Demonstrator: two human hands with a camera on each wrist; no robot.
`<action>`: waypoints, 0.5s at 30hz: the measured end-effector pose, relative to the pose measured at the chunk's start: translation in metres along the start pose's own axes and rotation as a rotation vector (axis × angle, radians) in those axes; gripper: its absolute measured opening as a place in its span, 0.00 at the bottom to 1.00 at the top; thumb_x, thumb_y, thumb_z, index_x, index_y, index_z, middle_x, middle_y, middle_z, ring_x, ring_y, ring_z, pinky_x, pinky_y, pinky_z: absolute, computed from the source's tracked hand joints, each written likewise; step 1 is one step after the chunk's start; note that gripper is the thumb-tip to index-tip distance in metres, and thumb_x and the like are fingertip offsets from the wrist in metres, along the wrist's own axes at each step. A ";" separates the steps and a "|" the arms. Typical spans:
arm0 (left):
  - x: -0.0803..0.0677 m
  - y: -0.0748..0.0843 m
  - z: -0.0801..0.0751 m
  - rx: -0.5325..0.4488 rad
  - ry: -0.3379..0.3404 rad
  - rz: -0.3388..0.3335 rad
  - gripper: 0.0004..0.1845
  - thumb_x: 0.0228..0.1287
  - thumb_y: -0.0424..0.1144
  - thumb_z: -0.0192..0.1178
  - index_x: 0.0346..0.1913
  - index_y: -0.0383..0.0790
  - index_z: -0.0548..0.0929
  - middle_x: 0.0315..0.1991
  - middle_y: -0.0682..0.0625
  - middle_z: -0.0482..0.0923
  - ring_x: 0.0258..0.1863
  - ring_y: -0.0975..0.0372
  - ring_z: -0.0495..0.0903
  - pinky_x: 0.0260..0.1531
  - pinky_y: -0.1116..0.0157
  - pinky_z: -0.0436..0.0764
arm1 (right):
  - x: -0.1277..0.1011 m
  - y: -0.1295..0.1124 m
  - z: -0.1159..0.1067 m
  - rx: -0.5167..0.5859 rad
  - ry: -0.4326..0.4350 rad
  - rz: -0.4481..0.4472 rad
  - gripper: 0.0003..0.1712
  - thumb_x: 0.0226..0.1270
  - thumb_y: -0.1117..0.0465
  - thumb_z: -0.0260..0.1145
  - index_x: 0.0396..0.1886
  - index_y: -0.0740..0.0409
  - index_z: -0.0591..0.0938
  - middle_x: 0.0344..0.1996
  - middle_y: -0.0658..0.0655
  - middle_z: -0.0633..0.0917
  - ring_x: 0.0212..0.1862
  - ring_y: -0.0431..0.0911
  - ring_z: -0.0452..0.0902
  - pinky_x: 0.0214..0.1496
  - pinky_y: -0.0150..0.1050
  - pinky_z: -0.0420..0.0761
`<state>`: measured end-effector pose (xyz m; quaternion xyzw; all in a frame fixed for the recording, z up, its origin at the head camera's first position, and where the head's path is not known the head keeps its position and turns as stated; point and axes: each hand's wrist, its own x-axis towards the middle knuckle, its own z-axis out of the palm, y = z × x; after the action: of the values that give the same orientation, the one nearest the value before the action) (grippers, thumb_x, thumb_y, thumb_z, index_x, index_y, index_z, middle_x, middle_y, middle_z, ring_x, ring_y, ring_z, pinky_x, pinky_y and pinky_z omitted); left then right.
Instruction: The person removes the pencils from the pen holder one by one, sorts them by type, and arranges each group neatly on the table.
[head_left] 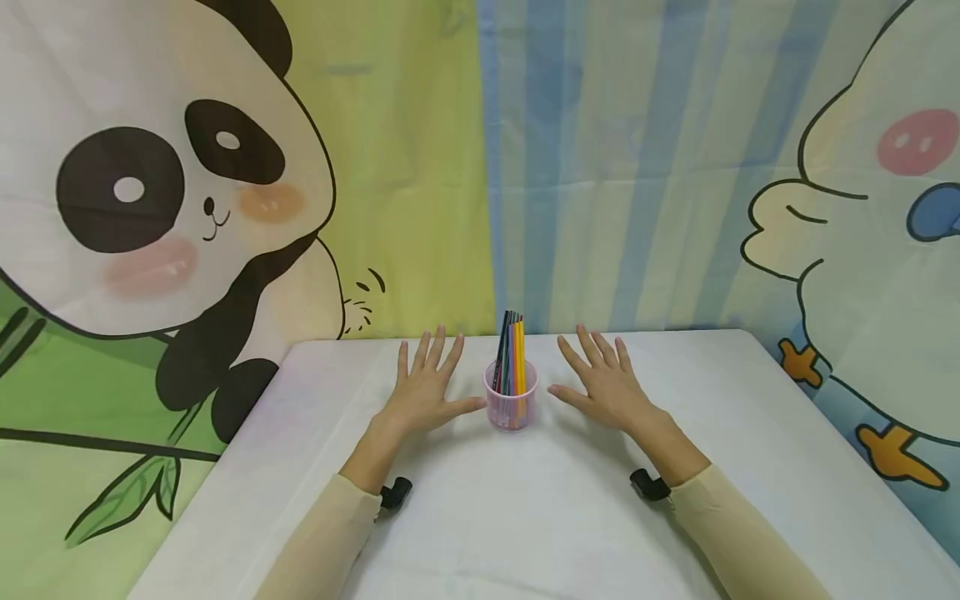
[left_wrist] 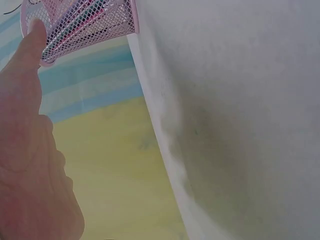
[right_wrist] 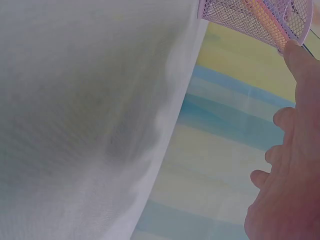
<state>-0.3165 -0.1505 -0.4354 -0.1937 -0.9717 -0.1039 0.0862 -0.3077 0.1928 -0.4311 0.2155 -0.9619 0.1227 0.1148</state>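
Two bare hands lie spread on either side of a round pink mesh cup (head_left: 512, 414), which stands upright toward the far edge of the white worktop (head_left: 487, 525). The left hand (head_left: 424, 396) has its fingers fanned and its thumb reaching right, the tip so close to the cup that I cannot tell whether it touches; the right hand (head_left: 606, 393) is splayed likewise, its thumb just short of the cup. Neither pinches anything. Slim, straight pencils (head_left: 512, 358), dark ones on the left and yellow on the right, lean together and rise above the rim. Smooth beige sleeves (head_left: 738, 533) cover the forearms, with small black devices (head_left: 649, 485) at the wrists. Behind hangs a softly creased cloth backdrop (head_left: 420, 192), striped blue on cream, plain yellow-green, and printed with a rounded panda (head_left: 217, 200). Both wrist views bring out the diamond weave of the cup's wall, with pencils slanting behind it, detail that the head view blurs into a pinkish haze; only the head view shows the pencils' upper ends and both hands whole.
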 end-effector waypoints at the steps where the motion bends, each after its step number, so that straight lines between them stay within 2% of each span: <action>1: 0.001 0.001 0.000 0.000 0.002 0.004 0.63 0.56 0.87 0.48 0.84 0.61 0.33 0.85 0.49 0.21 0.84 0.50 0.21 0.77 0.38 0.20 | -0.001 0.001 0.000 0.001 0.003 0.003 0.49 0.75 0.28 0.54 0.86 0.45 0.53 0.86 0.60 0.41 0.85 0.63 0.37 0.81 0.70 0.33; 7: 0.001 0.003 -0.002 0.015 0.013 -0.001 0.63 0.55 0.87 0.48 0.83 0.62 0.31 0.85 0.49 0.21 0.84 0.50 0.22 0.77 0.37 0.23 | -0.001 0.005 0.001 0.006 0.018 -0.001 0.49 0.76 0.29 0.54 0.86 0.46 0.54 0.86 0.61 0.43 0.85 0.63 0.38 0.81 0.71 0.34; 10: 0.000 0.003 -0.003 0.013 0.023 0.000 0.64 0.54 0.88 0.48 0.85 0.60 0.34 0.85 0.48 0.22 0.84 0.50 0.22 0.77 0.37 0.23 | 0.001 0.004 0.000 0.020 0.027 -0.006 0.48 0.76 0.30 0.55 0.85 0.47 0.55 0.85 0.62 0.44 0.85 0.64 0.39 0.81 0.71 0.35; 15: 0.001 0.002 -0.004 0.015 0.024 0.009 0.65 0.53 0.89 0.46 0.85 0.60 0.34 0.85 0.49 0.21 0.84 0.52 0.21 0.77 0.39 0.20 | 0.007 0.003 -0.001 0.048 0.049 -0.005 0.46 0.78 0.32 0.53 0.85 0.49 0.55 0.85 0.63 0.47 0.83 0.66 0.44 0.80 0.71 0.37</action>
<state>-0.3161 -0.1496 -0.4313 -0.1959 -0.9705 -0.0988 0.0997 -0.3144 0.1929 -0.4284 0.2177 -0.9551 0.1505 0.1332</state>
